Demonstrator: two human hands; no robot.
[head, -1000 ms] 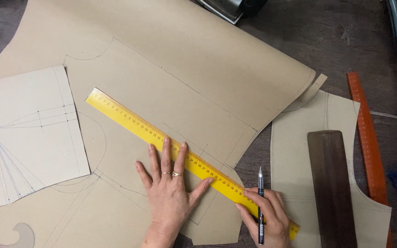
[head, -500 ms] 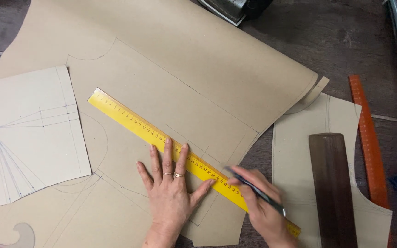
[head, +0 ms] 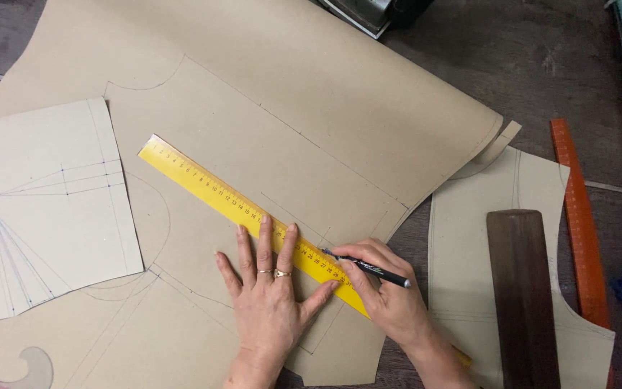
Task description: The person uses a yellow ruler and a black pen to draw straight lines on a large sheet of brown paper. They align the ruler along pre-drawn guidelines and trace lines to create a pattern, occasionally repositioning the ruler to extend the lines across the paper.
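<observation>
**Yellow ruler pinned flat, pen tip at its upper edge**

Yellow ruler [head: 253, 216] lay as a long diagonal across the middle of the frame, its high end toward the upper left and its low end running down to the lower right, where it passed out of sight under our right hand. It rested flat on the large sheet of brown pattern paper [head: 289, 94], which covered most of the upper and centre frame and carried faint drawn lines and curves.

Our left hand [head: 271, 302] pressed down on the ruler from the lower centre, palm flat and fingers spread, gripping nothing; two of its fingers wore rings. Our right hand [head: 390, 295], just beside it at the lower centre right, was closed around a black pen [head: 368, 268], whose tip touched the paper right at the ruler's upper edge.

At the left of the frame a paler square sheet [head: 52, 216] with blue and grey construction lines lay on top of the brown paper. In the lower left corner we saw part of a clear curved template [head: 30, 364]. To the right lay a smaller cut pattern piece [head: 469, 238], with a dark wooden bar [head: 523, 302] resting lengthwise on it and an orange ruler [head: 577, 223] just beside it. Dark wooden table [head: 541, 65] showed at the upper right.
</observation>
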